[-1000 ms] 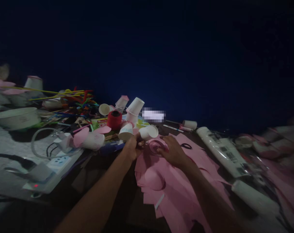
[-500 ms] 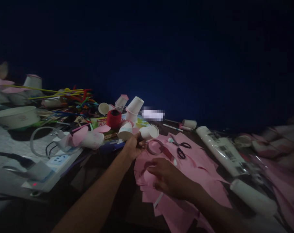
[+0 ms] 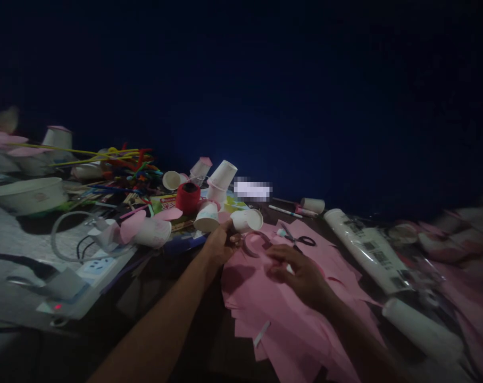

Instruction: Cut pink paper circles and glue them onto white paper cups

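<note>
The left edge cuts off the bowl (image 3: 30, 198). The right hand (image 3: 295, 270) hides some pink paper (image 3: 279, 319). The white patch (image 3: 252, 189) is blocky. The pile (image 3: 457, 239) far right looks blurry.

One head-worn view, forward and down (from quite near) over the pink paper (image 3: 273, 306).

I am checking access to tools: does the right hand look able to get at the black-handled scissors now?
Probably yes: the black-handled scissors lie on the pink paper just beyond the right hand, and nothing seems to block them. Whether that hand already holds something is unclear.
</note>
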Demonstrator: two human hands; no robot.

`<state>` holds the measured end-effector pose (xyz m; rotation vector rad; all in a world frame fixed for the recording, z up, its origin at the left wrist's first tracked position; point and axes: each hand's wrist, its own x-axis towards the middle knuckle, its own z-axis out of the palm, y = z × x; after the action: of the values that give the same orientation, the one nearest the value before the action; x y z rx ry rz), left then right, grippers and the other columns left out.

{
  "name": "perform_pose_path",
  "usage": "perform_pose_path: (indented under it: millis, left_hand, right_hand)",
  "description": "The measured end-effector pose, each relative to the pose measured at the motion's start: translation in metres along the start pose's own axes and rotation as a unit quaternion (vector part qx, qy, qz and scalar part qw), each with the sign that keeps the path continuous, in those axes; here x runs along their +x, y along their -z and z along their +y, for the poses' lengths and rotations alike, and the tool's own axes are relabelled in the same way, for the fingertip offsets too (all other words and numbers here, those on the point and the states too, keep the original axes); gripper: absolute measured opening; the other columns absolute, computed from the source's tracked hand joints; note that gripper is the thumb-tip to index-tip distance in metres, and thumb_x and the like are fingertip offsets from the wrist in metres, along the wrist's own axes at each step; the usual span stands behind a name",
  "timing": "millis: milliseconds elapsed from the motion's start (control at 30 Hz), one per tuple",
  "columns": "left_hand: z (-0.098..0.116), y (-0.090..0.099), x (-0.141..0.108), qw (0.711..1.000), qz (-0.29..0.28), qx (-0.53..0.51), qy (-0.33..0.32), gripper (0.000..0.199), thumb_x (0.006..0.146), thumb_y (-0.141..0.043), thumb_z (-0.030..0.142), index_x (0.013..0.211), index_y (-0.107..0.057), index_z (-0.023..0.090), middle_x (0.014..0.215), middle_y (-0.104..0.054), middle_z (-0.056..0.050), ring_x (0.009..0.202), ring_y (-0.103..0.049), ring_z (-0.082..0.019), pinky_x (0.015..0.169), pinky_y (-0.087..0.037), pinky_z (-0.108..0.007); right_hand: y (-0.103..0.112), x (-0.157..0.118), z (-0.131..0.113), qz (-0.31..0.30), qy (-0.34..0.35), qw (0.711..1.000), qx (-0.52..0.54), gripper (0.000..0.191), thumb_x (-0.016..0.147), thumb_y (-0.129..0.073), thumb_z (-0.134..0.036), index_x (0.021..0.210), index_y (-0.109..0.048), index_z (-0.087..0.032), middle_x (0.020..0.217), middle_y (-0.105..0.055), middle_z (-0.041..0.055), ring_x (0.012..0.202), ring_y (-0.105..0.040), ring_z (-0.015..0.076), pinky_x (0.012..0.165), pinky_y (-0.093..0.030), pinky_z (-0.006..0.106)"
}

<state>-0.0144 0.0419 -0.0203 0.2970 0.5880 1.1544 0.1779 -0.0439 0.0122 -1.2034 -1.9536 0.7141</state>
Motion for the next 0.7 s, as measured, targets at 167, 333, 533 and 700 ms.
perform_pose_path:
  millis: [167, 333, 533, 700]
  left_hand:
    - [-0.007, -0.007, -0.006, 1.0, 0.007, 0.02, 0.014, 0.014, 0.086, -0.044, 0.024, 0.08, -0.051, 0.014, 0.051, -0.041, 0.007, 0.031, -0.03, -0.002, 0.034, -0.027, -0.016]
    - [-0.015, -0.011, -0.008, 0.999, 0.014, 0.027, 0.031, 0.015, 0.086, -0.042, 0.024, 0.078, -0.049, 0.013, 0.051, -0.041, 0.006, 0.03, -0.031, -0.003, 0.034, -0.028, -0.017]
    - [-0.018, -0.011, -0.008, 0.999, 0.003, 0.026, 0.025, 0.012, 0.085, -0.044, 0.023, 0.078, -0.048, 0.014, 0.049, -0.038, 0.006, 0.032, -0.033, -0.004, 0.035, -0.03, -0.017]
    - [-0.018, -0.01, -0.01, 0.999, -0.009, 0.022, 0.022, 0.009, 0.084, -0.044, 0.02, 0.081, -0.049, 0.014, 0.052, -0.041, 0.006, 0.034, -0.035, -0.004, 0.038, -0.033, -0.018]
  right_hand:
    - [0.028, 0.029, 0.003, 0.213, -0.095, 0.964, 0.128, 0.035, 0.075, -0.06, -0.038, 0.103, -0.064, -0.018, 0.094, -0.068, 0.005, 0.083, -0.062, 0.0187, 0.073, -0.048, 0.032]
    - [0.016, 0.052, 0.007, 0.225, -0.042, 0.968, 0.101, 0.034, 0.075, -0.059, -0.038, 0.102, -0.064, -0.017, 0.093, -0.067, 0.0061, 0.081, -0.061, 0.0179, 0.071, -0.049, 0.031]
    - [-0.006, 0.054, 0.002, 0.196, 0.113, 0.973, -0.055, 0.025, 0.077, -0.056, -0.024, 0.101, -0.063, -0.02, 0.105, -0.06, 0.008, 0.097, -0.055, 0.0207, 0.083, -0.045, 0.036]
    - [-0.015, 0.05, -0.001, 0.172, 0.173, 0.957, -0.158, 0.027, 0.078, -0.055, -0.023, 0.105, -0.06, -0.02, 0.108, -0.056, 0.0109, 0.103, -0.051, 0.0247, 0.09, -0.041, 0.043]
